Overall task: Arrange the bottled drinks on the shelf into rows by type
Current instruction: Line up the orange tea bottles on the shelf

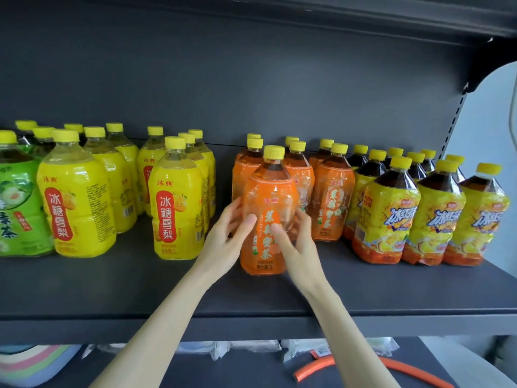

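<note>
Left hand (pixel 223 233) and right hand (pixel 296 242) both grip one orange bottle (pixel 268 197), which stands upright near the middle of the shelf (pixel 140 289), ahead of the others of its kind.

Sorting appears largely done. From the left: green bottles (pixel 19 208) at the frame edge, yellow bottles (pixel 75 203) in loose rows with one standing forward, a gap, the orange group (pixel 331 197), then dark tea bottles (pixel 389 214) in tidy rows to the right end. Left to do, by my judgement: seat the held bottle in line with its group and square up the yellow rows.

Both forearms reach up from below. The left hand's fingers wrap the bottle's left flank, thumb laid across the label. The right hand mirrors it, thumb on the front. Whether the base is lifted cannot be told.
</note>
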Demonstrator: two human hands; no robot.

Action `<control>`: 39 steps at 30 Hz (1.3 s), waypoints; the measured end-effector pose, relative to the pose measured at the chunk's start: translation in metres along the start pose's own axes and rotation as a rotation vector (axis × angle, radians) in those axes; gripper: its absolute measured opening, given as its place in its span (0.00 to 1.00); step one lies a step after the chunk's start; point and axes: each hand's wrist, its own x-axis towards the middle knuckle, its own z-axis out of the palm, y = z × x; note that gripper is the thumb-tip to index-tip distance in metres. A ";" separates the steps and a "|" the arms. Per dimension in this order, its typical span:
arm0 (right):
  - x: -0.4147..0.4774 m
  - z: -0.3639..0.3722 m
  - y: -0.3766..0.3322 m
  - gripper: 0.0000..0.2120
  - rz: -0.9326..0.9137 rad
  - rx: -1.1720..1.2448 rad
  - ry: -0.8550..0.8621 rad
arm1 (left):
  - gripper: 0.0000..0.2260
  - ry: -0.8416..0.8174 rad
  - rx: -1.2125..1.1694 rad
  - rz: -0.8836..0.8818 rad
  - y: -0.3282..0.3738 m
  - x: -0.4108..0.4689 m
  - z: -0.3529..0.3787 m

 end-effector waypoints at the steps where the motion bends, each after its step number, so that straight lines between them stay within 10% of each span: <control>1: -0.001 0.006 0.000 0.30 -0.005 -0.001 -0.028 | 0.30 0.004 0.000 0.004 0.000 -0.001 -0.001; 39: 0.016 0.014 0.012 0.42 -0.071 -0.384 -0.036 | 0.23 -0.074 0.036 -0.029 -0.013 0.022 -0.009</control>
